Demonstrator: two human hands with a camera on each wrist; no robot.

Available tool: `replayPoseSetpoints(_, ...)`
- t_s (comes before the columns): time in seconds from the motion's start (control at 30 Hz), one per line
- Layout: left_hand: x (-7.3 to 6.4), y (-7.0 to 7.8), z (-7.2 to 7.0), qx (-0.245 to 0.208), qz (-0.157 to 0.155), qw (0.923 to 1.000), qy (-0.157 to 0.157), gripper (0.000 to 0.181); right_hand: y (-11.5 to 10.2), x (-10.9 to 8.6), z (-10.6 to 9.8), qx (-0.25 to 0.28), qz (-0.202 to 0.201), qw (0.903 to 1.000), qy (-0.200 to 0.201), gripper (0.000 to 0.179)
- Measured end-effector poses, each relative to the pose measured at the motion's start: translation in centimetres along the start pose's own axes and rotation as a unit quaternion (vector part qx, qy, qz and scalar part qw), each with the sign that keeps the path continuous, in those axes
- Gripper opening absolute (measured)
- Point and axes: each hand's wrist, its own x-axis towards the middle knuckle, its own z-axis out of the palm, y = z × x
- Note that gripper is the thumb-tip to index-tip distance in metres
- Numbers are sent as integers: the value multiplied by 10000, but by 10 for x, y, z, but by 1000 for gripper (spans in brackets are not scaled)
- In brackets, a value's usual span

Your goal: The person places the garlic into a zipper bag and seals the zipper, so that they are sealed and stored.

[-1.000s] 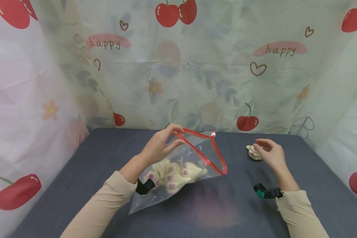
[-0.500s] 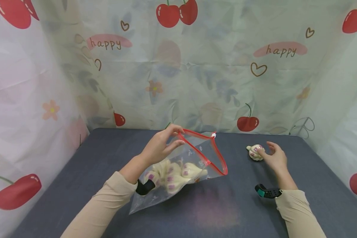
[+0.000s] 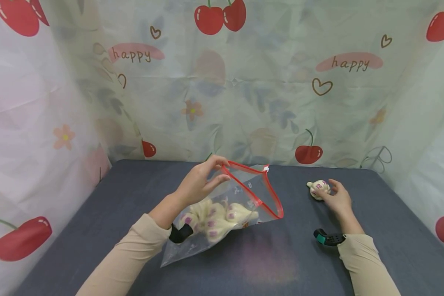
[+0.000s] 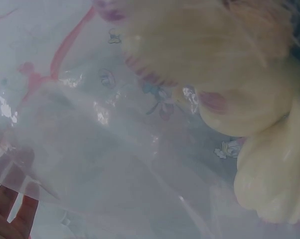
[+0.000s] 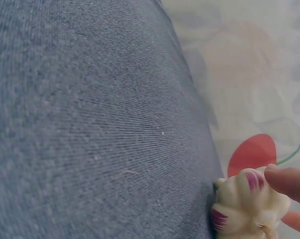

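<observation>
My left hand [image 3: 200, 176] pinches the red-edged rim of a clear zip bag [image 3: 207, 248] between thumb and fingers. The bag's mouth gapes to the right, with a white slider at its top corner. Several garlic bulbs [image 3: 216, 222] lie inside it; in the left wrist view pale bulbs [image 4: 269, 174] show through the plastic. At the right, a single garlic bulb [image 3: 318, 190] with purple patches rests on the table, its stem to the left. My right hand [image 3: 338, 201] is at its right side, thumb in front. In the right wrist view, fingertips [image 5: 275, 173] touch or nearly touch the bulb [image 5: 247, 199].
A dark blue-grey cloth-covered table [image 3: 133, 181] lies under everything. Behind it and at both sides hangs a pale curtain [image 3: 237, 102] printed with cherries, hearts and flowers. A black strap [image 3: 329, 238] sits at my right wrist. A thin looped cord [image 3: 379, 158] shows at the back right.
My right hand has shifted slightly and lowered toward the single bulb, its thumb now across the front. The bulb stays in place. The left hand and bag have hardly moved.
</observation>
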Motion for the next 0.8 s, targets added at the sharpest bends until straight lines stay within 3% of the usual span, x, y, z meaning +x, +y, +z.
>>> replayPoseSetpoints(0.8,0,3,-1,63,-63,9999,-60,34,1,3,8,100,-92,9999,59,68)
